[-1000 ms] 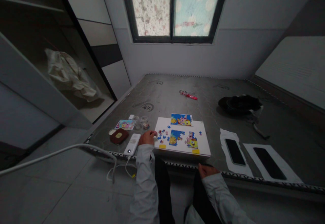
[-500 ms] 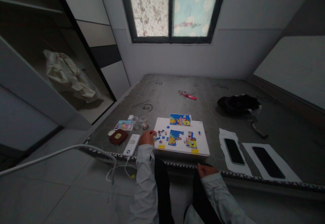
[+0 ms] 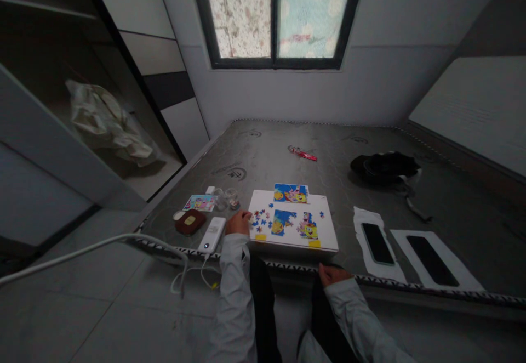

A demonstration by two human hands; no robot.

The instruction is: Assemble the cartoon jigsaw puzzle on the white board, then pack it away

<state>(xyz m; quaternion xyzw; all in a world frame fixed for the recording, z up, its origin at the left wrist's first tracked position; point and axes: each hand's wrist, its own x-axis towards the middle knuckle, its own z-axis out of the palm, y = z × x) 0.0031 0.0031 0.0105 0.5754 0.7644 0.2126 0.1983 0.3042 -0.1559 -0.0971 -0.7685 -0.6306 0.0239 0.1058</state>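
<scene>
My left hand [image 3: 238, 223] rests at the left edge of a white box [image 3: 329, 223], its fingers curled and drawn together close to loose jigsaw pieces [image 3: 261, 221]. Whether a piece is between the fingertips is too small to see. On the box lid lie two partly joined puzzle sections, one mostly blue [image 3: 281, 223] and one with a yellow cartoon figure [image 3: 308, 227]. A picture card [image 3: 291, 193] lies along the lid's far edge. Below the box's right corner, my right hand [image 3: 333, 275] lies closed by my knee, away from the pieces.
Left of the box are a white power bank [image 3: 212, 234] with a cable, a brown case [image 3: 190, 221], a second picture card [image 3: 199, 203] and small clear containers [image 3: 232, 198]. Two phones [image 3: 378, 243] on white sheets and a black cap [image 3: 384, 168] lie rightward. A red packet [image 3: 304, 154] lies farther back.
The view has shifted slightly, so everything sits a little farther left. Both hands keep their places, and the puzzle pieces show no visible change.
</scene>
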